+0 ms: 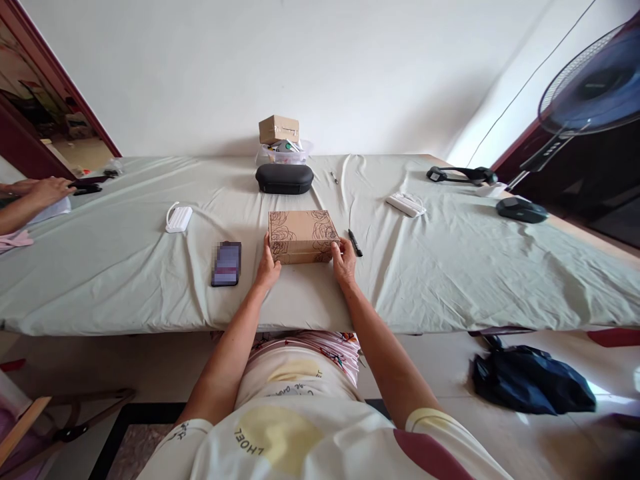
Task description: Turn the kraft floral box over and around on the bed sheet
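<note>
A brown cardboard box (303,228) with dark rose-like line drawings rests closed on the cloth-covered table in front of me. My left hand (269,267) grips its left side near the front corner. On the opposite side, my right hand (343,261) holds the front right corner, thumb on the front face. Just beyond my right hand lies a black marker pen (355,243). A smartphone (227,264) with a lit, blurred screen lies left of my left hand. The fingers behind the box's sides are partly hidden.
Behind the box are a black zip case (284,179), a plastic basket (283,157) and a small carton (279,129). White power banks (179,219) (406,204) lie on both sides. Black devices (521,209) and a fan (595,80) stand right. Another person's hands (50,192) are far left.
</note>
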Tool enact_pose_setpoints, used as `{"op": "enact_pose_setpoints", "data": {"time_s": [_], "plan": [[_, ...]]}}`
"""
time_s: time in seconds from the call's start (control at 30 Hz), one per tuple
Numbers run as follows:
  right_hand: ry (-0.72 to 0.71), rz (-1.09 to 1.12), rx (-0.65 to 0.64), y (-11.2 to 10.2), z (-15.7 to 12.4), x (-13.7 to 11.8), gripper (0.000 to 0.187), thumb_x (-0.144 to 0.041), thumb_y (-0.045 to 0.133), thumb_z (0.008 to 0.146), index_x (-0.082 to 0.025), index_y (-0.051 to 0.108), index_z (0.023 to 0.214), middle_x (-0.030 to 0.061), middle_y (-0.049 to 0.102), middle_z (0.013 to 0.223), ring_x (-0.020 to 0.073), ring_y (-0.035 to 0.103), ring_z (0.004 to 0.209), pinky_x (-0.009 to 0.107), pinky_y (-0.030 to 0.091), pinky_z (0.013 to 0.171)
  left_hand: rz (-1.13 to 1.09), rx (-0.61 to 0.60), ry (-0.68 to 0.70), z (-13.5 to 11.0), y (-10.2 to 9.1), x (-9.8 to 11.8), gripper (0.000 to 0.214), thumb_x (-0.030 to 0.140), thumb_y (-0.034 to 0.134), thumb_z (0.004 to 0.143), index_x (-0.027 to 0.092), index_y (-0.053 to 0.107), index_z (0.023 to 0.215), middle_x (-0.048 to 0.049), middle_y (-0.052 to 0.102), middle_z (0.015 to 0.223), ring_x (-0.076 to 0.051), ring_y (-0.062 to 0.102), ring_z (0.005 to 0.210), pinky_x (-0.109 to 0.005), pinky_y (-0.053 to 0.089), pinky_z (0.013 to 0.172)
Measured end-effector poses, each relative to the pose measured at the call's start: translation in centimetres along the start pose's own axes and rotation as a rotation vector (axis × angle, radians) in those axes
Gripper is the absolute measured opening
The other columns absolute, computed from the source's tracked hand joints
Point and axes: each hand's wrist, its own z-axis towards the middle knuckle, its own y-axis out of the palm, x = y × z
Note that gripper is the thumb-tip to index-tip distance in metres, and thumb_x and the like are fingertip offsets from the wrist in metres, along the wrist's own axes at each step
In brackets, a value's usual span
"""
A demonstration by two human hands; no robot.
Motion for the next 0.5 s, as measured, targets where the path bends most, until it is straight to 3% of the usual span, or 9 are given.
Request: {"op": "enact_pose_setpoints", "data": {"time_s": [0.33, 0.5], "plan": [[-0.011, 0.005, -0.011, -0.05, -0.08, -0.18, 0.045, -0.063, 0.054, 0.090, -0.021, 0.058, 0.107, 0.0009, 0.055, 0.085, 0.0179, 0.054, 0.077, 0.032, 0.050, 0.071, 0.017, 0.014, -0.060, -0.10, -0.06, 0.31, 0.100, 0.005, 0.059, 0.083, 0.029, 0.009, 0.166, -0.0105, 0.035, 0.166, -0.031, 0.054, 0.141, -0.049, 0.050, 0.113], [-0.007, -0.015, 0.020, -0.21, 0.05, 0.11, 0.048, -0.065, 0.059, 0.087, -0.021, 0.056, 0.107, 0.0012, 0.057, 0.086, 0.0187, 0.054, 0.077, 0.034, 0.050, 0.075, -0.011, -0.004, -0.025, -0.08, -0.10, 0.37, 0.099, 0.003, 0.059, 0.081, 0.029, 0.014, 0.165, -0.0101, 0.039, 0.165, -0.029, 0.050, 0.145, -0.050, 0.046, 0.118]]}}
